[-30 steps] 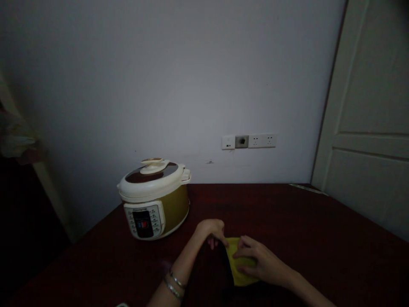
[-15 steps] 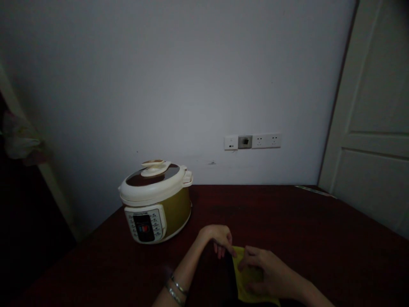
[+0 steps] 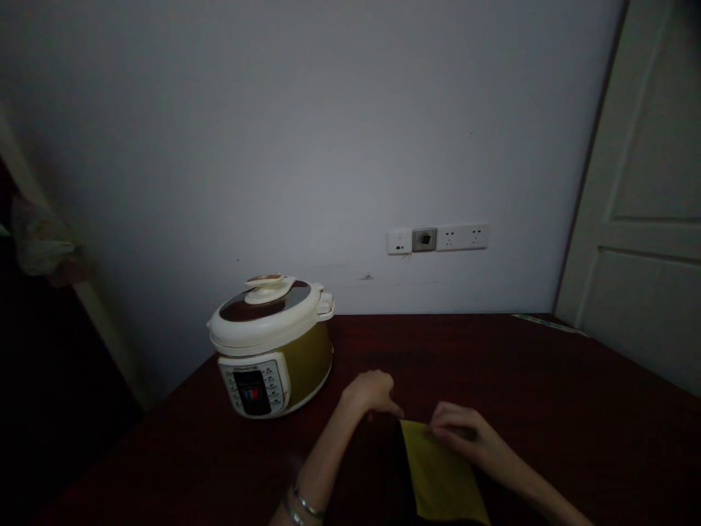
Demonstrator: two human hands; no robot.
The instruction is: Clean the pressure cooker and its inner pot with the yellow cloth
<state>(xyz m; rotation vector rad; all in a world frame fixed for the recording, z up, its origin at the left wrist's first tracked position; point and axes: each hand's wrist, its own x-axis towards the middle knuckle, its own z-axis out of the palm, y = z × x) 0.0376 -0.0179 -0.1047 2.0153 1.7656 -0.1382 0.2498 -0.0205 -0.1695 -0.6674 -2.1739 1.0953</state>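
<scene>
A yellow cloth (image 3: pixel 443 475) lies spread on the table in front of me, with something dark along its left side that I cannot make out. At the cloth's far right edge, my right hand (image 3: pixel 463 431) is closed in a pinch on the fabric. My left hand (image 3: pixel 375 394) is by the far left corner, one digit stretched out to that corner and the others loosely bent downward, partly lost in shadow. Two silvery bangles (image 3: pixel 307 504) circle the left wrist.
A white and olive-gold electric cooker (image 3: pixel 274 351) with its lid on stands left of my hands on the dark red table (image 3: pixel 427 351). Behind are a wall with a row of sockets (image 3: pixel 438 239) and a pale door (image 3: pixel 646 219). A flat strip (image 3: pixel 548 324) lies near the back right edge.
My right hand has moved from the middle of the yellow cloth to its far right edge. The cloth now lies flatter and more of it shows. My left hand has shifted slightly away from me.
</scene>
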